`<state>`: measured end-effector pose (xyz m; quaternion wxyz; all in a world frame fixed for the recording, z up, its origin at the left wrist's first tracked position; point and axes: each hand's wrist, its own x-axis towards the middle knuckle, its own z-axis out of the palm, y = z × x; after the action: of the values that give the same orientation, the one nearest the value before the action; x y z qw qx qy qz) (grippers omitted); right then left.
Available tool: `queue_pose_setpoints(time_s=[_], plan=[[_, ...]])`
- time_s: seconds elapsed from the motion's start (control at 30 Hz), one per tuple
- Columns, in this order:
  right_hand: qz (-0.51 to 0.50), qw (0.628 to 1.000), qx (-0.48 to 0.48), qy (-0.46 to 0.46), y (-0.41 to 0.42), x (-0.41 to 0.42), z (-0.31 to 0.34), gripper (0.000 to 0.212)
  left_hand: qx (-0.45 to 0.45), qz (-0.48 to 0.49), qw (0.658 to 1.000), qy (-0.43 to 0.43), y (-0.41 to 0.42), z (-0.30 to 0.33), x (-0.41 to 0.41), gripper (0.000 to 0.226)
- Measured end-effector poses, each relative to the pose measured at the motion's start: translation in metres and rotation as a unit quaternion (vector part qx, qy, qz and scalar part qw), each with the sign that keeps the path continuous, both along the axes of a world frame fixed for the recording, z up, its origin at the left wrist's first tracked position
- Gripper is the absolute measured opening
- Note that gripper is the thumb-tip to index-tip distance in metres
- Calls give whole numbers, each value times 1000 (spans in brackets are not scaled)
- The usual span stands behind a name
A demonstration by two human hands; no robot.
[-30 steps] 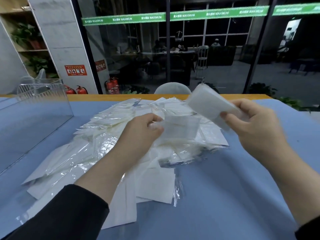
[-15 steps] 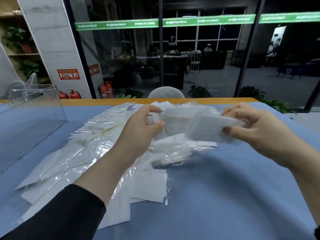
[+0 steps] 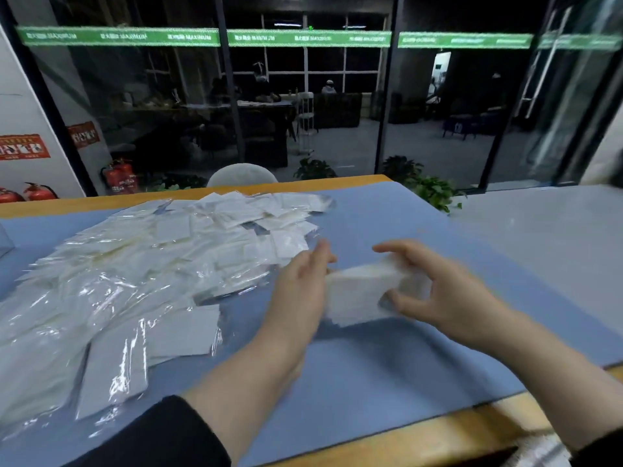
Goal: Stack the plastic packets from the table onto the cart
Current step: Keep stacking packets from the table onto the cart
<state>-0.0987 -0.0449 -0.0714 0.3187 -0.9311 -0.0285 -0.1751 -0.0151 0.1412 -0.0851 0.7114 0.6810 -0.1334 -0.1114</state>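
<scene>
Plastic packets, clear-wrapped with flat white squares inside (image 3: 141,274), heaped loose over the left and far part of a blue-covered tabletop (image 3: 387,375) with a yellow wooden edge. Small white stack of the same packets (image 3: 362,294) held just above the blue cover, right of the heap and apart from it. Right hand (image 3: 448,294) curled round the stack's right end, thumb below, fingers over the top. Left hand (image 3: 303,284) flat against the stack's left end, fingers straight and together, pressing rather than gripping; both hands blurred, so finer detail not readable. Black sleeve (image 3: 161,436) on the left forearm. Beyond the tabletop: rounded pale chair back (image 3: 242,175), red fire extinguishers (image 3: 119,176), green potted plants (image 3: 435,193), dark glass wall with a green band (image 3: 209,37) of lettering.
</scene>
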Motion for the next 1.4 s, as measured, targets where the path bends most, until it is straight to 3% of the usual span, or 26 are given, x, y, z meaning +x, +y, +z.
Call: queue_pose_setpoints(time_s=[0.07, 0.17, 0.3, 0.57, 0.7, 0.8, 0.87, 0.93, 1.03, 1.1, 1.2, 1.4], plan=[[5, 1000, -16, -12, 0, -8, -15, 64, 42, 44, 997, -45, -14, -12, -12, 32], [-29, 998, 39, -49, -5, -15, -36, 62, 28, 83, 993, -76, -24, -20, -14, 15], [-43, 996, 52, -58, -7, -14, -46, 52, 75, 54, 985, -147, -31, -24, -19, 21], [-12, 998, 58, -21, -6, -13, -41, 54, 28, 91, 989, -115, -43, -26, -15, 15], [-21, 995, 89, -30, -7, -8, -42, 54, 61, 91, 988, -106, -50, -27, -10, 30], [-25, 998, 48, -21, -13, -7, -42, 40, 74, 88, 987, -114, -49, -25, -10, 40], [-26, 999, 18, -16, -17, -8, -39, 31, 68, 46, 992, -99, -44, -18, -10, 35], [-29, 999, 6, -21, -22, -11, -34, 26, 122, -45, 984, -125, -31, -11, -6, 17], [-38, 999, 0, -37, -31, -22, -26, 23, 262, -179, 920, -231, -10, -4, 4, 44], [-43, 999, -11, -27, -37, -32, -21, 23, 295, -188, 892, -285, -13, 2, 3, 39], [-63, 998, -27, -17, -49, -57, -8, 23, 284, -179, 884, -326, -35, 11, -7, 23], [-163, 982, -97, 23, -97, -148, 38, 31, 221, -241, 873, -362, -123, 34, -57, 15]])
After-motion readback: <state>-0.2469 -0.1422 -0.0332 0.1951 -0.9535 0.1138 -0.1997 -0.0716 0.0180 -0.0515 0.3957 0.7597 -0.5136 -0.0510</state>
